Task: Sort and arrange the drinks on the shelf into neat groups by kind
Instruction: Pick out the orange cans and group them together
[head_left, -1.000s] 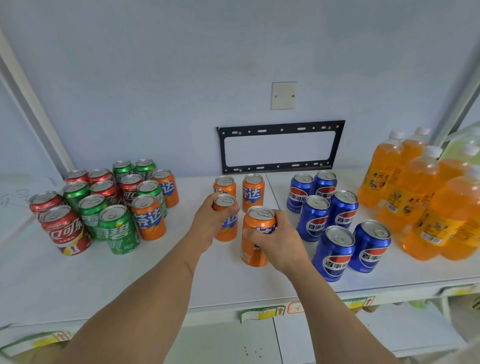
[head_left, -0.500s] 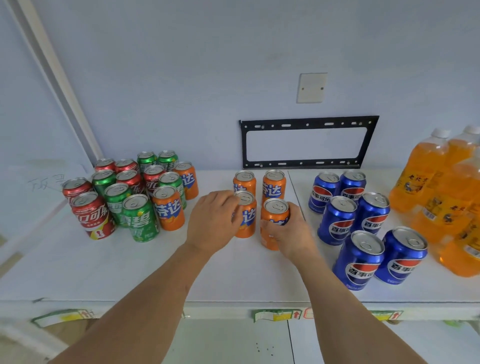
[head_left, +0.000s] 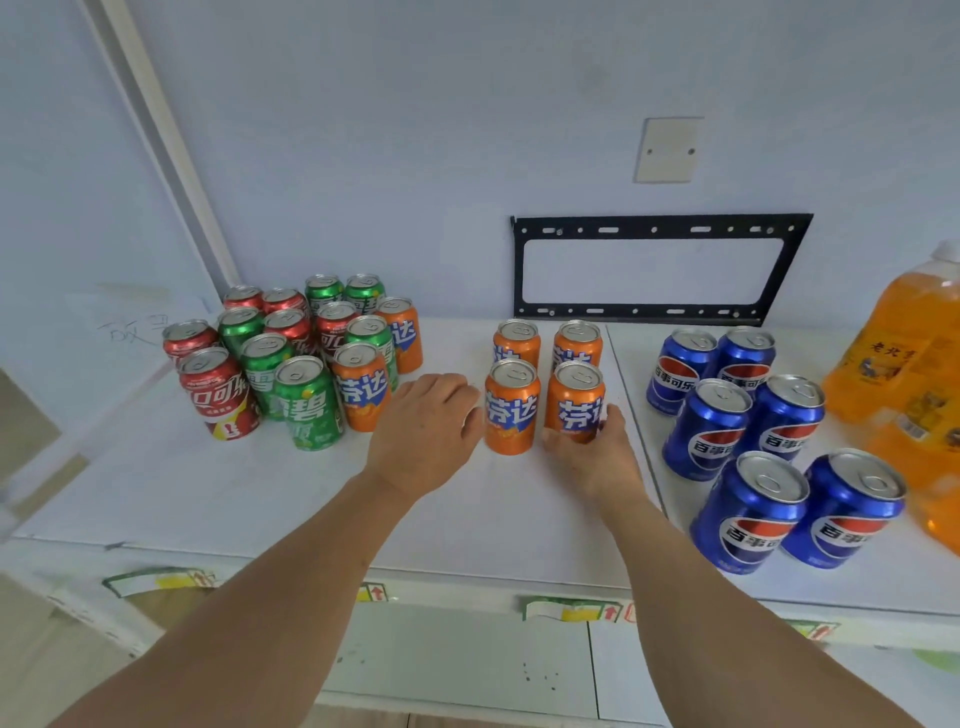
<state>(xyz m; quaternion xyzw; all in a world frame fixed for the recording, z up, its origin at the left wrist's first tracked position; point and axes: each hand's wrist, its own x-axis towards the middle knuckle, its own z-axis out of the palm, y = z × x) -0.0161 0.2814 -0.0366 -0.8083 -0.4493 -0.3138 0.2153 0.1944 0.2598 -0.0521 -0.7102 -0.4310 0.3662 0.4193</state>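
Handling the orange aluminium drink cans calls for a grip around the mid-body of the cylinder, not the rim. Judged from their look, sealed cans of this kind are rigid, moderately heavy when full, and smooth enough to slip, so they slide readily on the shelf and may tip if pushed high up.

Current state:
- Four orange cans stand upright in a two-by-two block at the middle of the white shelf (head_left: 218, 499).
- The right hand (head_left: 597, 457) wraps the base of the front right orange can (head_left: 575, 402), thumb and fingers curled round its lower wall.
- The left hand (head_left: 423, 434) is relaxed, grasping nothing, with fingers bent loosely just beside the front left orange can (head_left: 511, 405); whether they touch it cannot be told.
- Two more orange cans (head_left: 361, 387) remain in the mixed cluster to the left, among the red cola cans (head_left: 218, 389) and green lemon-lime cans (head_left: 309, 402).
- Six blue cola cans (head_left: 748, 512) form a group to the right, well apart from the orange block, with orange plastic drink bottles (head_left: 893, 364) beyond them.

Surface and room: the shelf is smooth, white and flat, with coloured label strips along its front edge. A pale wall behind carries a black metal mounting bracket (head_left: 654, 270) and a blank white wall plate (head_left: 669, 149).
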